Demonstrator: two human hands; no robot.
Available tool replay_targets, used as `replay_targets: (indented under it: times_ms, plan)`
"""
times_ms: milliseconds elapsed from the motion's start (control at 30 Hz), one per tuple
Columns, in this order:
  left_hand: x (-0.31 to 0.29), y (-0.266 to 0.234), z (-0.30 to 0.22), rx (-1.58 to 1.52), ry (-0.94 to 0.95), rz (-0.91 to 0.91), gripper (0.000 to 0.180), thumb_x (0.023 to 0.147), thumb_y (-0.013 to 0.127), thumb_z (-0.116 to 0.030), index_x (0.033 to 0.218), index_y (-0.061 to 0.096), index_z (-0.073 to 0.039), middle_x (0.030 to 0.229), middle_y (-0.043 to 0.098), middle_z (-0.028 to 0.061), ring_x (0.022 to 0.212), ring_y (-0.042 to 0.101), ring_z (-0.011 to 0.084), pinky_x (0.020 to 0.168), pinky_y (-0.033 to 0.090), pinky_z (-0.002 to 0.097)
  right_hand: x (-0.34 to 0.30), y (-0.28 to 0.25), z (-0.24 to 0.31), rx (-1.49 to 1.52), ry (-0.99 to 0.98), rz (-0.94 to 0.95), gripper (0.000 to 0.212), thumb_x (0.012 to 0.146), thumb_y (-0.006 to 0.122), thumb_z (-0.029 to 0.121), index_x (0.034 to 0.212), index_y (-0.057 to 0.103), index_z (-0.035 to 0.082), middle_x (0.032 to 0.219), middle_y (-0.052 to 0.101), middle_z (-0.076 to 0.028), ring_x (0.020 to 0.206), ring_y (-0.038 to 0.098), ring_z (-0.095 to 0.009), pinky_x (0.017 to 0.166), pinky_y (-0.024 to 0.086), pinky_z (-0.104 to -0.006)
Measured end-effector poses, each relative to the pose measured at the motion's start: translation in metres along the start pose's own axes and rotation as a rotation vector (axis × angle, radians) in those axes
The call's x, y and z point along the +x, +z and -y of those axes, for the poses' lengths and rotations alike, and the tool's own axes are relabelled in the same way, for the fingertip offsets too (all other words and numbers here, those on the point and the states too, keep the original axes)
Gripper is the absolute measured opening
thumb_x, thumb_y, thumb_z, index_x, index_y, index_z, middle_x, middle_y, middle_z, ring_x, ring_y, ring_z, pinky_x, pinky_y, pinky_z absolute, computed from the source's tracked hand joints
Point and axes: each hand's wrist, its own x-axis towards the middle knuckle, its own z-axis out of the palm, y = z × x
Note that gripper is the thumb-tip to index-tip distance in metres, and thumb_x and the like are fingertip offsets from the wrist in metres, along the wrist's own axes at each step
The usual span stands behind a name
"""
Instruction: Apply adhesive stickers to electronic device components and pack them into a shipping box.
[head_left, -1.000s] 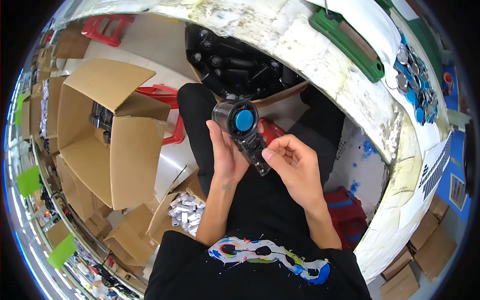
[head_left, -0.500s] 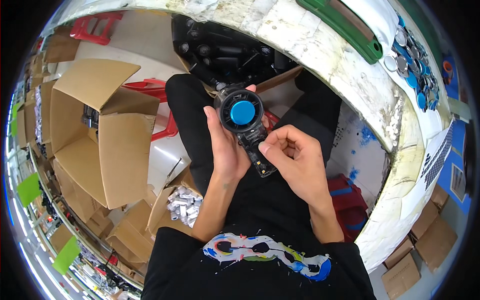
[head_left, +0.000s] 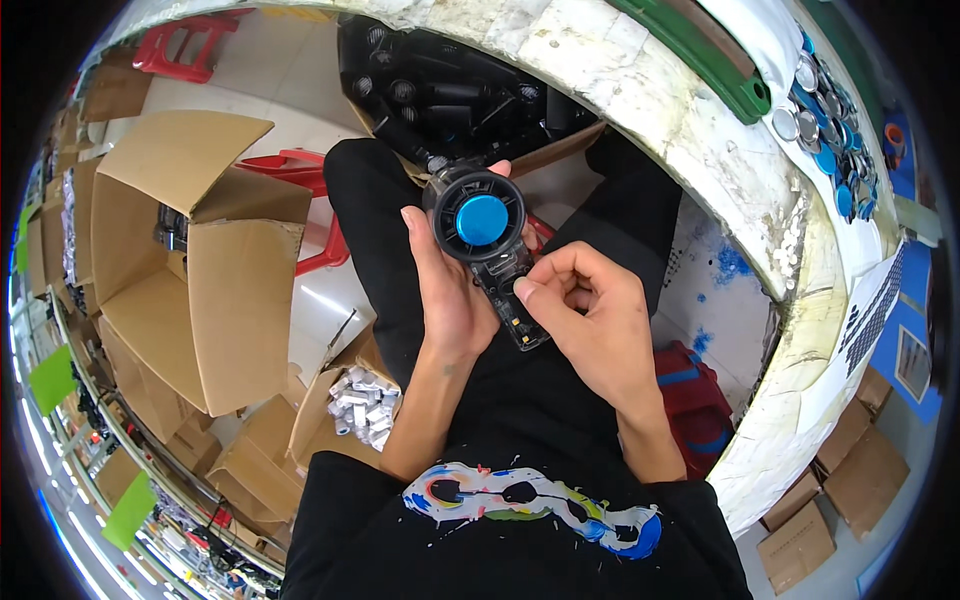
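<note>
A black, partly see-through handheld fan point(head_left: 490, 257) with a round head and a shiny blue disc point(head_left: 482, 220) at its centre is held over my lap. My left hand point(head_left: 450, 300) is closed round it from behind, thumb along the left side, fingertips showing past the head. At the handle's right side, my right hand point(head_left: 590, 315) has thumb and forefinger pinched against the fan. Whatever lies between those fingertips is too small to make out. Small metallic contacts show near the handle's lower end.
Beyond my knees, a carton point(head_left: 450, 95) holds several black fans. An open cardboard box point(head_left: 245, 310) stands left, beside red stools point(head_left: 320, 240). Another box point(head_left: 318, 425) holds small silvery-white pieces. A worn white table edge point(head_left: 690, 140) curves round the right, with blue and silver discs point(head_left: 845, 160) on it.
The view has shifted slightly. My left hand still holds the fan, and my right fingers keep the same pinch at its handle.
</note>
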Motion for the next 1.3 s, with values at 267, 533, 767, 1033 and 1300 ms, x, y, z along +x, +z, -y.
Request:
replay_targets:
  times_ms: [267, 533, 767, 1033, 1300]
  plan:
    - [0.0, 0.005, 0.001, -0.011, 0.003, -0.01, 0.081, 0.092, 0.019, -0.065, 0.128, 0.045, 0.002, 0.084, 0.053, 0.0081, 0.077, 0.048, 0.0204, 0.072, 0.043, 0.0301, -0.004, 0.002, 0.002, -0.094, -0.013, -0.043, 0.009, 0.08, 0.066, 0.001, 0.08, 0.058, -0.001, 0.066, 0.052, 0.003, 0.059, 0.046, -0.001, 0.054, 0.039, -0.0155]
    - [0.0, 0.007, 0.003, -0.024, -0.03, -0.042, 0.081, 0.092, 0.018, -0.065, 0.128, 0.046, 0.002, 0.082, 0.054, 0.0081, 0.076, 0.049, 0.0199, 0.071, 0.044, 0.0293, -0.006, 0.003, -0.004, -0.167, -0.132, -0.086, 0.009, 0.079, 0.067, -0.001, 0.081, 0.058, -0.001, 0.064, 0.05, 0.004, 0.058, 0.045, -0.001, 0.053, 0.038, -0.0157]
    - [0.004, 0.001, 0.007, -0.183, -0.116, 0.0, 0.066, 0.094, 0.02, -0.061, 0.117, 0.048, -0.006, 0.082, 0.056, 0.0106, 0.075, 0.052, 0.0206, 0.067, 0.046, 0.0303, -0.005, 0.004, -0.009, -0.058, -0.123, -0.306, 0.012, 0.08, 0.066, 0.003, 0.088, 0.058, 0.001, 0.063, 0.053, 0.002, 0.055, 0.048, -0.003, 0.049, 0.038, -0.0181]
    - [-0.006, -0.003, -0.016, -0.167, -0.142, -0.184, 0.071, 0.092, 0.015, -0.064, 0.104, 0.053, -0.006, 0.079, 0.06, 0.0093, 0.073, 0.06, 0.0182, 0.066, 0.05, 0.0302, -0.001, 0.027, -0.002, -0.039, -0.039, -0.04, 0.034, 0.08, 0.069, 0.01, 0.107, 0.049, 0.0, 0.097, 0.059, -0.01, 0.083, 0.058, -0.013, 0.07, 0.048, -0.0246]
    - [-0.018, -0.027, -0.042, 0.041, 0.262, -0.113, 0.038, 0.101, 0.032, -0.033, 0.121, 0.041, -0.002, 0.108, 0.048, 0.0045, 0.103, 0.043, 0.0111, 0.092, 0.036, 0.0262, 0.01, 0.058, -0.009, -0.042, -0.148, 0.051, 0.03, 0.085, 0.059, 0.0, 0.113, 0.05, -0.004, 0.1, 0.061, -0.009, 0.09, 0.058, -0.01, 0.08, 0.045, -0.0213]
